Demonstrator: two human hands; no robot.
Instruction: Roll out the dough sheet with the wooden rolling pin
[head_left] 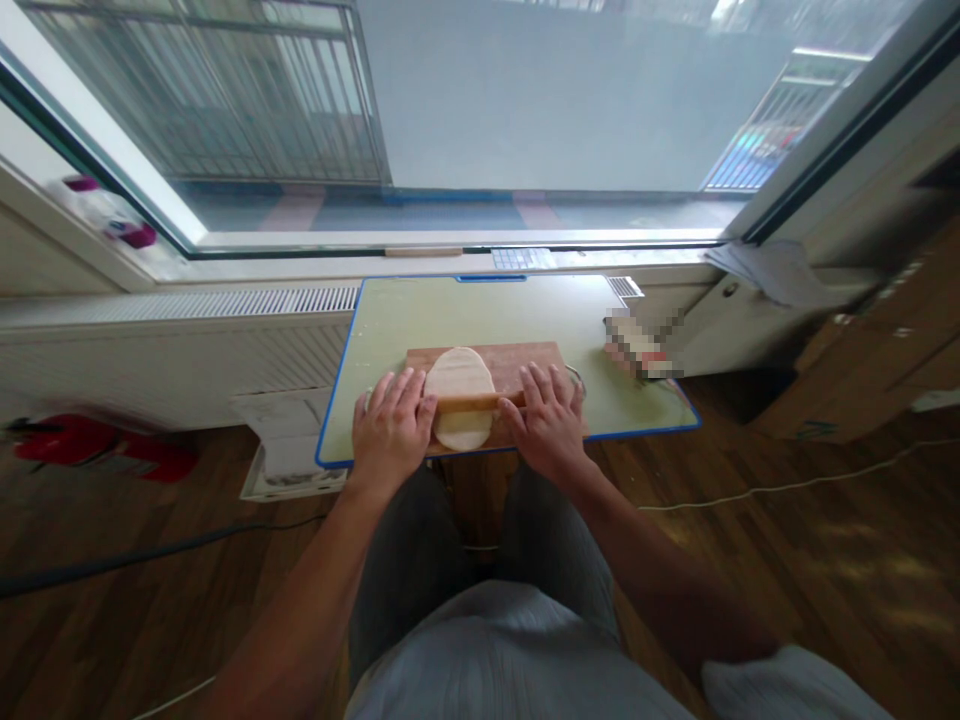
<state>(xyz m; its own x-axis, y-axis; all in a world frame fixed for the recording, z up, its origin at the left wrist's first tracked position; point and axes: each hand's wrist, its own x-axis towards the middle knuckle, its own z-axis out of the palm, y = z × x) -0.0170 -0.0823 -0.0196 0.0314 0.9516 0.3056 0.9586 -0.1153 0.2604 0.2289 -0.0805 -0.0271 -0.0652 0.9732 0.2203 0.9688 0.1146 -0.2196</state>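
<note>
A wooden rolling pin [469,402] lies crosswise over a flat oval sheet of dough [459,370]. The dough rests on a wooden cutting board [525,357] and shows both beyond and in front of the pin. My left hand [394,420] is closed over the pin's left end, palm down, thumb against the wood. At the other end my right hand [550,415] presses down on the pin in the same way, its fingers pointing forward. Both hands hide the pin's ends. A metal ring handle [576,378] shows at the board's right edge.
Beneath the board is a pale table [405,310] with blue edging. A pixelated item [641,345] lies at its right. A window and radiator [247,300] stand behind. Left on the floor is a red fire extinguisher [112,445]; cardboard boxes [862,370] stand right.
</note>
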